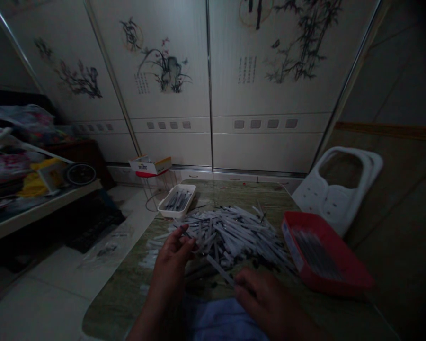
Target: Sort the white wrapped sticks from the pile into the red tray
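A large heap of whitish, translucent narrow sleeves (pixel 239 232), with thin dark pieces among them, is spread over the table in front of me. My right hand (pixel 261 293) is closed around the lower end of one whitish sleeve (pixel 220 270), which points up and left toward the heap. At the heap's near left edge, my left hand (pixel 173 253) has its thumb and fingers drawn together. Something thin and dark shows by those fingertips, too dim to name. Short dark pieces lie on the table between the hands and the heap.
A white tray (pixel 159 208) of slim pieces stands at the table's (pixel 106 308) back left. On the right, a red bin (pixel 355 265) holds similar sleeves. Beyond it leans a white folding chair (pixel 355 189). A small carton (pixel 151 166) sits on a stool behind.
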{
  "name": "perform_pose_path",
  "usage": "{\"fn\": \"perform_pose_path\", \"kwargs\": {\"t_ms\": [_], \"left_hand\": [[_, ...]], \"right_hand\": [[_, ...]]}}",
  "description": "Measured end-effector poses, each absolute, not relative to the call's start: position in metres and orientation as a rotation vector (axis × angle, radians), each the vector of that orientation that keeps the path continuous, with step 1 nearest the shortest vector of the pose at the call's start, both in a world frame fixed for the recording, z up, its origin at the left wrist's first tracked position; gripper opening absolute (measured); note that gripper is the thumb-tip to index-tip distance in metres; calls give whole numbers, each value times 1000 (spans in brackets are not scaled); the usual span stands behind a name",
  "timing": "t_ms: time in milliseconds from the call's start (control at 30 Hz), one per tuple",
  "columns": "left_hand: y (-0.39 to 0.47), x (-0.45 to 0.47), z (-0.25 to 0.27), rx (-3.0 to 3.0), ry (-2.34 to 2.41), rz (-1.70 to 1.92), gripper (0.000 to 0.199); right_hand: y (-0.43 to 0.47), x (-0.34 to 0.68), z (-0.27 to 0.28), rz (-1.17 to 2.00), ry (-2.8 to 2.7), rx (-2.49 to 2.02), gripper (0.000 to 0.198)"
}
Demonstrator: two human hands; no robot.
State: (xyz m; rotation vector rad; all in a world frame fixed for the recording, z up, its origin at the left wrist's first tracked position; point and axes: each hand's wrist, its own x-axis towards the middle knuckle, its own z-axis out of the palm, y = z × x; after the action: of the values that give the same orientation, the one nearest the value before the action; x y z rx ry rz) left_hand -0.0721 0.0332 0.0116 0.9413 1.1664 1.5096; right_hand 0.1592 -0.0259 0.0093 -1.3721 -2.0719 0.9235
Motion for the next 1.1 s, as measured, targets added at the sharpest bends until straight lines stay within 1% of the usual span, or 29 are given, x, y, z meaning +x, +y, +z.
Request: {"fn": "perform_pose_path", "kwargs": {"t_ms": [267, 533, 800, 967, 1033, 1100], "left_hand": [[30, -63, 19, 910, 1169, 1494, 56], [25, -54, 22, 997, 1211, 1439, 44], [25, -51, 19, 995, 1218, 1399, 35], [20, -45, 18, 1021, 1123, 1334, 19], [17, -44, 21, 1032, 1105, 1301, 20], [15, -43, 25, 1037, 1092, 1262, 28]], "right_hand": [[-27, 156, 10, 933, -2065, -1373, 16], [-27, 156, 6, 913, -2046, -1366, 14], [-26, 156, 9, 959, -2035, -1353, 15], [-26, 156, 7, 951, -2008, -1332, 15], [-26, 157, 7, 960, -1994, -1311, 16], [-26, 158, 8, 959, -1973, -1307, 18]]}}
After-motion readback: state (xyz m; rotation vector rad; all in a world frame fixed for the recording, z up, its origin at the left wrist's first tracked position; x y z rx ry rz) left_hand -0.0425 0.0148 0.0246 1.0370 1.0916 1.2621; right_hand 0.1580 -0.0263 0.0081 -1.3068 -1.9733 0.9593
